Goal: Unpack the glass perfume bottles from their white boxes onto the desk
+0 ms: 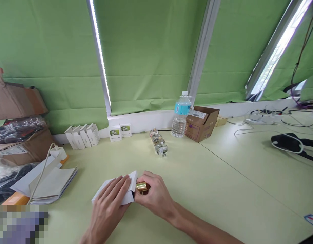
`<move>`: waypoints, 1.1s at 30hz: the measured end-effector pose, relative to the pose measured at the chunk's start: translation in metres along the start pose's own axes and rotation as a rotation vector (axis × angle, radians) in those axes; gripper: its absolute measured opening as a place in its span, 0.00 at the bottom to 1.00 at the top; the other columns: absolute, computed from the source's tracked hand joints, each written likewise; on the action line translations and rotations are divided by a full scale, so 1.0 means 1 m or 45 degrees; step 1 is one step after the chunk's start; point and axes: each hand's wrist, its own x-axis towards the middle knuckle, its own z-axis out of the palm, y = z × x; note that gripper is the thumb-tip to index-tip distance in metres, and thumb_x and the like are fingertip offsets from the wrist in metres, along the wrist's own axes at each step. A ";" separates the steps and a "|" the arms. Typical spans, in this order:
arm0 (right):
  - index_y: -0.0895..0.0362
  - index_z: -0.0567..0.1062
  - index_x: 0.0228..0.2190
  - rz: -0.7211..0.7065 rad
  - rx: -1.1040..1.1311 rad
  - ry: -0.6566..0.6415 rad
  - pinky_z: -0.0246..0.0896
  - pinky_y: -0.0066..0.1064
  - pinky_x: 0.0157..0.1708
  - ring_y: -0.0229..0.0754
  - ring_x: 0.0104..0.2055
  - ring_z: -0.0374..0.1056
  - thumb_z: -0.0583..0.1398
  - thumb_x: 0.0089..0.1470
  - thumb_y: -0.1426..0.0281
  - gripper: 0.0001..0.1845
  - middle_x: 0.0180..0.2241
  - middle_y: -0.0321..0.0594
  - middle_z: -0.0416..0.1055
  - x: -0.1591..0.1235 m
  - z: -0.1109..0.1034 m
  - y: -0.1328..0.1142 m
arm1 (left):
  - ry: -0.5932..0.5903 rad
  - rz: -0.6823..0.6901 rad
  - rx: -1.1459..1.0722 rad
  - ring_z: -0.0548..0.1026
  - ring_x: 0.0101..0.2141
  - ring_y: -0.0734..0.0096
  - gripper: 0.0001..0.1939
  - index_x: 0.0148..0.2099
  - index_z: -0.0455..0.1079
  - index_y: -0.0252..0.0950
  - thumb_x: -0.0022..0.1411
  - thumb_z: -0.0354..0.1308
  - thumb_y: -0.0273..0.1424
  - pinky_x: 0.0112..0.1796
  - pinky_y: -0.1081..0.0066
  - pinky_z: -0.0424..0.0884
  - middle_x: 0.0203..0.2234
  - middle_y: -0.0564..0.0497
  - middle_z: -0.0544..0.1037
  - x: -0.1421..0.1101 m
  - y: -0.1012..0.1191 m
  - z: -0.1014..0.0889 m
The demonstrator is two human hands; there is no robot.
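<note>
My left hand [108,200] lies over a small white carton [133,181], its fingers pressing the carton's top and side. The carton is on its side on the table, with its opened end turned to the right. At that end my right hand [155,193] grips a shiny gold cylinder [141,187] between thumb and fingers. The fingers hide the cylinder's far end, and I cannot tell how much of it sits inside the carton. Beyond the hands, several clear round glass pieces that look like bulbs [158,141] lie in a row.
Several white cartons [81,136] stand at the back left, beside two printed cartons [120,132]. A water bottle [181,117] and an open brown box [200,123] stand at the back. Papers [53,179] and piled boxes fill the left. Black goggles [287,143] and cables lie right.
</note>
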 end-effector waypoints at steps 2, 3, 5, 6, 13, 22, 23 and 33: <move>0.56 0.69 0.21 -0.006 -0.017 -0.007 0.51 0.25 0.24 0.34 0.24 0.58 0.58 0.40 0.77 0.04 0.23 0.32 0.63 0.001 0.000 0.000 | -0.001 -0.003 -0.022 0.75 0.49 0.62 0.21 0.57 0.64 0.38 0.61 0.57 0.32 0.47 0.66 0.73 0.49 0.48 0.77 0.000 -0.002 0.000; 0.56 0.69 0.21 -0.008 -0.023 -0.016 0.51 0.25 0.24 0.34 0.24 0.58 0.58 0.40 0.76 0.04 0.22 0.32 0.63 0.001 -0.001 0.001 | -0.003 0.006 -0.031 0.75 0.49 0.62 0.21 0.57 0.64 0.38 0.62 0.57 0.32 0.47 0.67 0.74 0.49 0.48 0.77 0.000 -0.003 0.000; 0.56 0.68 0.20 -0.013 -0.037 -0.029 0.52 0.25 0.25 0.34 0.24 0.59 0.58 0.40 0.76 0.04 0.22 0.32 0.63 0.002 -0.003 0.002 | -0.005 0.039 -0.051 0.76 0.48 0.63 0.21 0.57 0.64 0.38 0.61 0.57 0.31 0.47 0.67 0.74 0.48 0.48 0.77 0.001 -0.006 0.000; 0.56 0.67 0.20 -0.019 -0.046 -0.034 0.52 0.25 0.25 0.34 0.24 0.59 0.58 0.40 0.76 0.04 0.22 0.32 0.63 0.002 -0.004 0.002 | -0.004 0.051 -0.059 0.76 0.48 0.63 0.21 0.57 0.64 0.38 0.61 0.57 0.31 0.47 0.67 0.74 0.48 0.48 0.77 0.001 -0.007 0.000; 0.56 0.67 0.20 -0.014 -0.049 -0.048 0.50 0.25 0.23 0.33 0.23 0.58 0.59 0.41 0.74 0.04 0.22 0.32 0.63 0.004 -0.015 0.000 | -0.009 0.060 -0.071 0.76 0.48 0.62 0.20 0.56 0.64 0.37 0.61 0.57 0.32 0.47 0.67 0.74 0.48 0.47 0.77 0.004 -0.010 -0.005; 0.56 0.69 0.20 -0.004 -0.050 -0.055 0.52 0.26 0.24 0.34 0.24 0.59 0.60 0.41 0.73 0.03 0.22 0.33 0.65 0.009 -0.033 0.004 | -0.018 0.036 -0.069 0.76 0.48 0.62 0.21 0.57 0.64 0.39 0.62 0.57 0.32 0.48 0.67 0.74 0.48 0.48 0.78 -0.001 -0.018 -0.001; 0.57 0.70 0.20 0.004 -0.038 -0.045 0.52 0.26 0.24 0.34 0.24 0.59 0.60 0.41 0.73 0.03 0.22 0.33 0.65 0.010 -0.036 0.006 | -0.015 0.020 -0.058 0.76 0.47 0.62 0.21 0.57 0.64 0.39 0.61 0.57 0.32 0.47 0.67 0.74 0.48 0.48 0.78 -0.002 -0.020 -0.001; 0.56 0.69 0.20 0.121 -0.051 0.011 0.48 0.26 0.22 0.34 0.23 0.57 0.60 0.44 0.71 0.05 0.21 0.32 0.64 0.020 -0.059 0.020 | -0.036 -0.106 -0.089 0.74 0.50 0.62 0.21 0.57 0.63 0.40 0.61 0.57 0.31 0.50 0.66 0.71 0.49 0.48 0.76 -0.013 -0.035 0.006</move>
